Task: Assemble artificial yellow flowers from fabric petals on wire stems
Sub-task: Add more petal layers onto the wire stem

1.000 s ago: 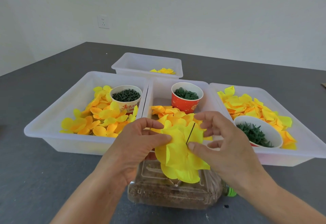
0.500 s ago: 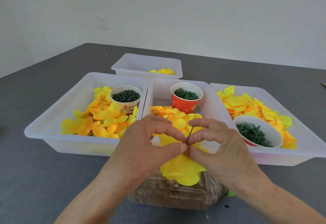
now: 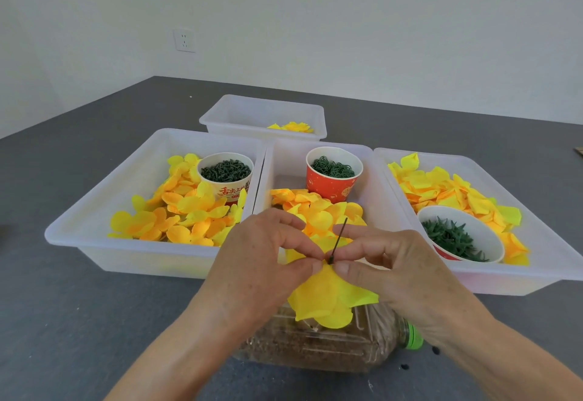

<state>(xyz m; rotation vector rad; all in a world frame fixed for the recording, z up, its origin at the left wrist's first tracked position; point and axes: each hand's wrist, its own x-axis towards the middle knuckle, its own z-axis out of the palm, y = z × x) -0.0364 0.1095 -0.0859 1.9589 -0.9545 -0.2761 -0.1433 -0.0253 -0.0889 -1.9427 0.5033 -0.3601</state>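
Fingers: both sets pinched together on one spot. Thumb and forefinger of my left hand (image 3: 265, 262) and of my right hand (image 3: 385, 265) meet at the base of the thin dark wire stem (image 3: 338, 239), where it passes through the bright yellow fabric petals (image 3: 328, 296). Neither hand holds anything else.

Task item, location: stem tilts up and away, tip over the middle tray; petals hang below my fingertips, above the clear plastic bottle of brown grain (image 3: 315, 340) lying on its side at the near edge of the grey worktop (image 3: 79, 321).

Risks, as I judge them:
- Petals slip back up the wire if my pinch loosens, since the fabric is light and thin.
- Fabric tears at the hole if pushed off-axis.
- Wire bends under sideways pressure.

Surroundings:
- Left white plastic tray (image 3: 94, 236): loose yellow-orange petals and a white paper cup of dark green pieces (image 3: 225, 176).
- Middle white tray (image 3: 369, 180): more petals and a red paper cup of green rings (image 3: 333, 175).
- Right white tray (image 3: 549, 258): petals and a white bowl of green leafy parts (image 3: 457, 236).
- Far small white tray (image 3: 262, 116): a few yellow pieces.

Obstructions: my hands hide the near petals in the middle tray; the bottle sits directly beneath the work.
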